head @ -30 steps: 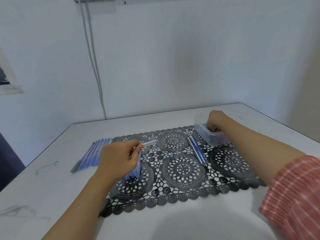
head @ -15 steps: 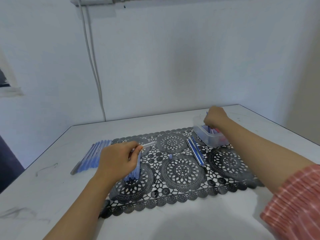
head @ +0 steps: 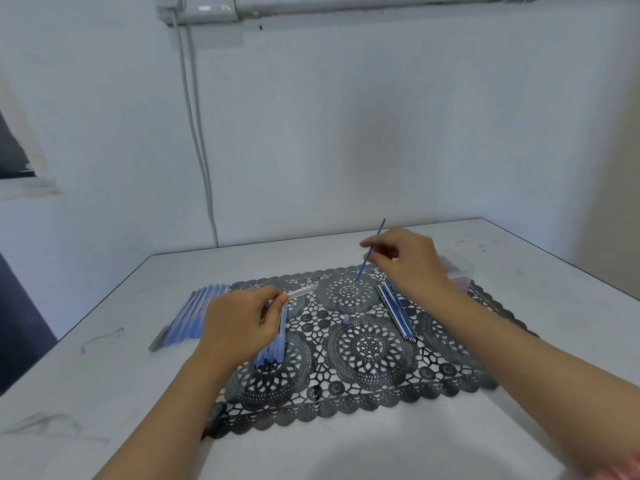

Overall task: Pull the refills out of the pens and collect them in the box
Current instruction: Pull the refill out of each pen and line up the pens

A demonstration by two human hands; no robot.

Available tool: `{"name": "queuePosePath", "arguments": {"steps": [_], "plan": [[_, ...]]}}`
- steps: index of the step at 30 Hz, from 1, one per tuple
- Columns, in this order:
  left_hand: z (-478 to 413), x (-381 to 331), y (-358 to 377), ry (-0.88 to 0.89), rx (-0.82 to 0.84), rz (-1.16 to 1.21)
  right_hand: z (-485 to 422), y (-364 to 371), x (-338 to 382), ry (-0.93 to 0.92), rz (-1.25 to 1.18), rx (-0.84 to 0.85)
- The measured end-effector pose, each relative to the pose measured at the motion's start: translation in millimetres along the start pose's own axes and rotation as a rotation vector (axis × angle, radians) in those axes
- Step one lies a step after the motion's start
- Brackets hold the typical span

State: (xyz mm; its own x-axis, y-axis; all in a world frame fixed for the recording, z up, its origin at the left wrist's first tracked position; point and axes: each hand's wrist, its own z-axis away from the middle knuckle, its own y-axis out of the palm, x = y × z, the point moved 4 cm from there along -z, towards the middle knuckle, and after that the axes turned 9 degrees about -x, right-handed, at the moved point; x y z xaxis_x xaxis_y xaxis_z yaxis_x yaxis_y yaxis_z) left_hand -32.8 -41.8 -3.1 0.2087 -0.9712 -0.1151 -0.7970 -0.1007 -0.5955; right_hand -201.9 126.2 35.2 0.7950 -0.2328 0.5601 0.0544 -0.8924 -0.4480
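Tabletop (head: 104,393): left hand (head: 239,323) round pen (head: 302,291), raised right hand (head: 410,263) round refill (head: 364,267)

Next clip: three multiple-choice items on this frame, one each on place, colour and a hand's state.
1. Where is the clear box relative to the black mat? A. off its left end B. at its far right corner C. on its middle
2. What colour is the refill in the right hand? A. red B. green C. blue
3. What is the left hand doing? A. gripping a clear pen barrel B. lying flat, empty C. holding scissors
1 B, it shows behind the right hand there; 2 C, the pinched rod is blue; 3 A, the barrel sticks out of curled fingers.
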Motion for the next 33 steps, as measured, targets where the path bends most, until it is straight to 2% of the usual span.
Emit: {"name": "queuePosePath", "arguments": {"steps": [4,7,10,20,33], "plan": [[-0.3,1.9,0.2,-0.014,0.001,-0.011,21.4,13.4,2.1,-0.317,0.099,-0.019],[0.0,1.9,0.2,-0.006,0.002,-0.017,37.8,23.7,-1.8,-0.443,0.106,-0.008],[-0.6,0.7,0.9,0.002,0.003,-0.014,52.3,33.6,-2.2,-0.539,0.16,0.095],[-1.4,-1.1,-1.3,-0.008,0.009,-0.007,50.8,35.1,-4.9,-0.549,0.28,0.237],[-1.7,-4.0,-2.5,0.039,-0.033,-0.02,49.0,45.8,-13.3,-0.595,0.312,0.229]]}}
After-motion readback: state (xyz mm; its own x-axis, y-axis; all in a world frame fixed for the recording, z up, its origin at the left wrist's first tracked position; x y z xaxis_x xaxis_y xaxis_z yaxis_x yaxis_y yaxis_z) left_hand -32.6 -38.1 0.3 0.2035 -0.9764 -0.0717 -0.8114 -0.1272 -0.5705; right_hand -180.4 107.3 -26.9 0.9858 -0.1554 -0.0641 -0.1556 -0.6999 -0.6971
